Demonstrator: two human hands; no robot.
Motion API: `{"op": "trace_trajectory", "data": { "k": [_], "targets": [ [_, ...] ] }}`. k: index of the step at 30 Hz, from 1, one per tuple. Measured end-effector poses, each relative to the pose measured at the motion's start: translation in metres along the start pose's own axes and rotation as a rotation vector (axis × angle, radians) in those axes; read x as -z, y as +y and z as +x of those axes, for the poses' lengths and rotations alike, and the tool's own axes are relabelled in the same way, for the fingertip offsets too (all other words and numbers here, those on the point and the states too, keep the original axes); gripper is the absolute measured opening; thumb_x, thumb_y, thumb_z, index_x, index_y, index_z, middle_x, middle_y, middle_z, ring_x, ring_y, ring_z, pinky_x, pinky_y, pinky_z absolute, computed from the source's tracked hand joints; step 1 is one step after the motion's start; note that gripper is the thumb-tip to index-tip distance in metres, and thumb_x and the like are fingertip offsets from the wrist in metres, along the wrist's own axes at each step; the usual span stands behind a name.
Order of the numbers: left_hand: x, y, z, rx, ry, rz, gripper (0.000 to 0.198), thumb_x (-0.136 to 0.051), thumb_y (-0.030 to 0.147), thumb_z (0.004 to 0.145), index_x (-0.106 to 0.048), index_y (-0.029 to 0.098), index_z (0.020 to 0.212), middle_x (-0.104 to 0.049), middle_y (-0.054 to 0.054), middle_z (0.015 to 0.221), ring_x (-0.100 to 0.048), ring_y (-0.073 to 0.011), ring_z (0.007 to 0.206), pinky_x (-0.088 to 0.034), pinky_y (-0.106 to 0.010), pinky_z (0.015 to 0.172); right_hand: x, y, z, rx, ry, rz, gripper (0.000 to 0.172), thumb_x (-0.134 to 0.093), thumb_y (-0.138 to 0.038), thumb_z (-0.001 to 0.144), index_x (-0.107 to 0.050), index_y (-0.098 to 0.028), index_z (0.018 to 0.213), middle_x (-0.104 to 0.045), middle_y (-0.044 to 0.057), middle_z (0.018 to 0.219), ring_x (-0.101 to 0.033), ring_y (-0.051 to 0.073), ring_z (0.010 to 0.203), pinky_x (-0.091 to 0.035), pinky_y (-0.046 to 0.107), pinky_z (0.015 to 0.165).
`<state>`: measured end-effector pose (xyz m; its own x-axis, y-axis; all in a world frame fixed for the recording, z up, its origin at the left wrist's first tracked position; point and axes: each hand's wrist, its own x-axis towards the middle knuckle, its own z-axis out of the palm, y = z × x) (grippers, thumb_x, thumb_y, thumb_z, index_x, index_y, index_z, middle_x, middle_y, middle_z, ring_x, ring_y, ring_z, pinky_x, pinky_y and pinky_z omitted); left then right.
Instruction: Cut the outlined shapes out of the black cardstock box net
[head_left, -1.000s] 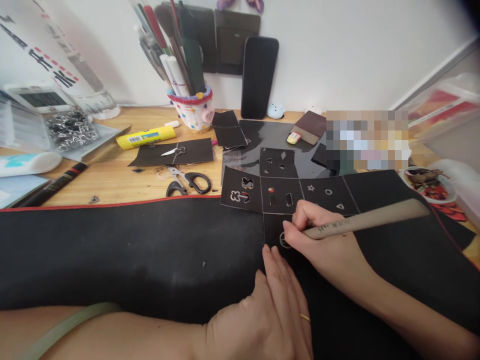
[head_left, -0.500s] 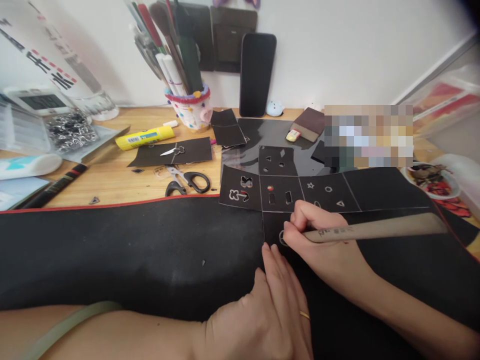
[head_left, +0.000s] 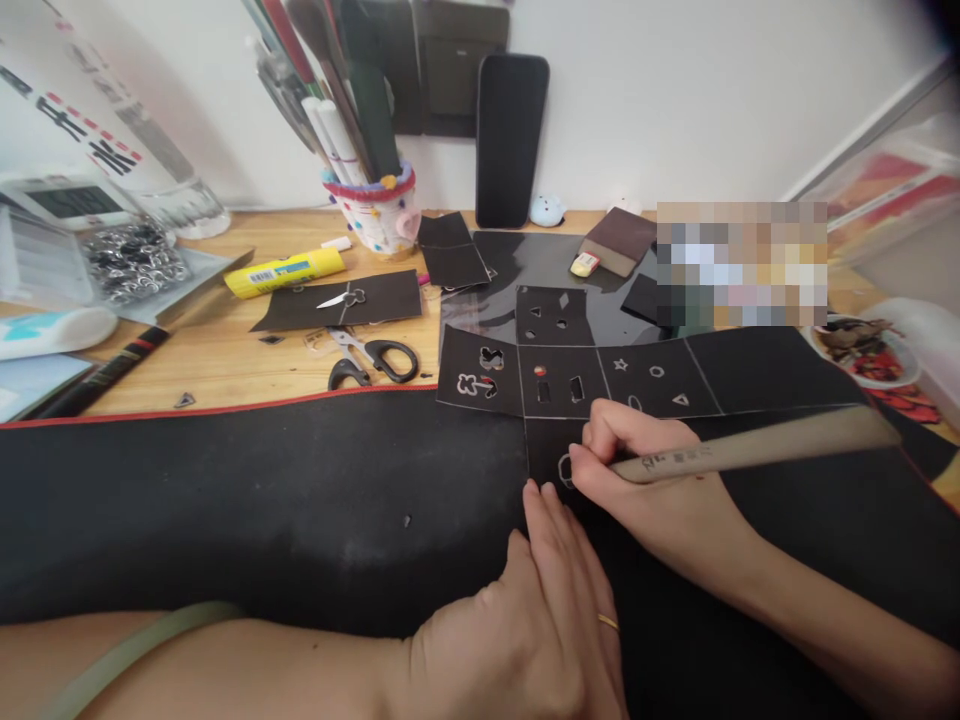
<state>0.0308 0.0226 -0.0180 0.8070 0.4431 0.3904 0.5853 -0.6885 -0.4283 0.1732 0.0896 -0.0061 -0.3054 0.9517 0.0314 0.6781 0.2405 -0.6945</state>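
A black paper sheet bears pale fold lines and several small outlined and cut-out shapes, among them a star and triangles. My right hand pinches a long tan-handled tool with dark printed characters; it widens toward its far end, and its tip is hidden by my fingers. Beside those fingertips a pale rounded outline shows on the paper. My left hand lies flat, fingers stretched out and close together, its fingertips resting at the paper's lower left part.
Under my arms lies a black mat with a red edge. Black-handled scissors, a yellow glue stick and black paper scraps are behind it. A decorated pen cup and a phone stand by the wall.
The view has shifted slightly. My right hand has moved a little to the right, baring more of the rounded outline. The left hand stays almost in place.
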Motion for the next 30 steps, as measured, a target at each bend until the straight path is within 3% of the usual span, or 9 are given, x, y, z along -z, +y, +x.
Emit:
{"op": "trace_trajectory", "data": {
  "k": [4,8,15,19,25,30],
  "targets": [
    [0.007,-0.009,0.001,-0.120,-0.054,0.050,0.037,-0.031,0.009,0.077,-0.057,-0.004,0.099,-0.065,-0.017,0.089,-0.063,-0.0227,0.080,-0.052,-0.021,0.057,0.007,0.000,0.005,-0.060,0.023,0.126,0.029,-0.052,-0.021,0.074,-0.031,-0.020,0.054,-0.037,-0.007,0.048,-0.031,0.006,0.041,-0.025,0.020,0.039],
    [0.013,-0.018,0.002,-0.226,-0.124,0.074,0.041,-0.026,0.007,0.074,-0.056,-0.003,0.100,-0.065,-0.016,0.091,-0.063,-0.0206,0.081,-0.051,-0.020,0.058,0.013,-0.003,0.008,-0.123,-0.073,0.184,0.024,-0.053,-0.020,0.074,-0.034,-0.021,0.059,-0.036,-0.009,0.044,-0.028,0.005,0.038,-0.021,0.019,0.035],
    [0.005,-0.008,0.002,-0.044,-0.005,0.015,0.034,-0.035,0.013,0.078,-0.059,-0.004,0.095,-0.065,-0.018,0.087,-0.063,-0.0248,0.080,-0.051,-0.021,0.055,0.007,-0.001,0.005,-0.030,-0.024,0.019,0.026,-0.050,-0.013,0.069,-0.029,-0.019,0.054,-0.040,-0.005,0.051,-0.032,0.007,0.044,-0.028,0.021,0.042],
    [0.000,-0.006,0.002,-0.070,0.060,0.028,0.035,-0.033,0.014,0.079,-0.059,-0.006,0.093,-0.065,-0.020,0.085,-0.064,-0.0255,0.077,-0.051,-0.021,0.053,0.003,-0.003,0.005,-0.050,-0.002,0.022,0.024,-0.049,-0.013,0.070,-0.031,-0.020,0.055,-0.032,-0.007,0.047,-0.029,0.007,0.042,-0.024,0.021,0.040],
    [0.002,0.000,0.002,0.013,0.006,-0.014,0.034,-0.036,0.014,0.080,-0.058,-0.006,0.097,-0.064,-0.020,0.089,-0.062,-0.0285,0.082,-0.052,-0.025,0.055,-0.004,-0.009,0.004,-0.070,0.078,0.013,0.027,-0.048,-0.009,0.068,-0.027,-0.020,0.053,-0.030,-0.006,0.047,-0.029,0.007,0.044,-0.025,0.021,0.041],
    [0.003,-0.001,0.003,-0.027,-0.007,-0.006,0.037,-0.033,0.015,0.080,-0.059,-0.006,0.096,-0.065,-0.019,0.088,-0.062,-0.0282,0.081,-0.052,-0.023,0.054,-0.005,-0.009,0.002,-0.051,0.066,0.027,0.029,-0.047,-0.007,0.067,-0.025,-0.020,0.054,-0.029,-0.007,0.048,-0.027,0.007,0.044,-0.024,0.022,0.041]
  ]
}}
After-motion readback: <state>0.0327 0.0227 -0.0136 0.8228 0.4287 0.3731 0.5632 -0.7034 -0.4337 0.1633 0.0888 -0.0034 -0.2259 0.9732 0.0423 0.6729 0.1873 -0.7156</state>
